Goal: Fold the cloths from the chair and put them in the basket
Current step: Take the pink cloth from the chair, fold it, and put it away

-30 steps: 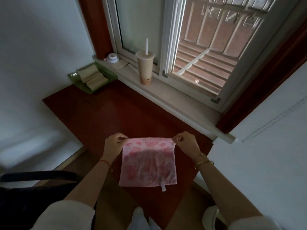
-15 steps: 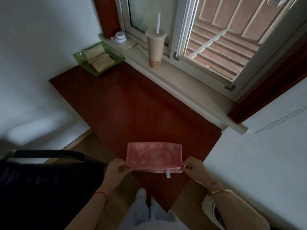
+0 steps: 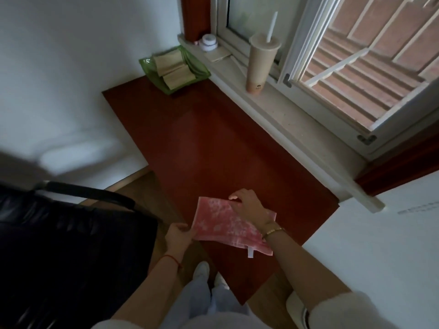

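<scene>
A pink flowered cloth [image 3: 221, 224], folded in half, lies at the near corner of the dark red table [image 3: 204, 143], with a white tag hanging from its near edge. My left hand [image 3: 177, 236] pinches the cloth's left corner. My right hand [image 3: 250, 206] rests on top of the cloth with fingers at its far edge. The green basket [image 3: 146, 62] stands at the table's far corner and holds folded beige cloths [image 3: 174, 68]. The black chair [image 3: 71, 238] is at my left.
A tall cup with a straw [image 3: 261, 60] and a small white jar [image 3: 209, 42] stand on the windowsill [image 3: 297, 119]. A white surface [image 3: 380, 245] adjoins the table on the right. My feet [image 3: 202, 269] are below the table edge.
The cloth went from spread open to folded in half. My right hand has moved from the cloth's right corner onto its top, and the cloth now lies slanted.
</scene>
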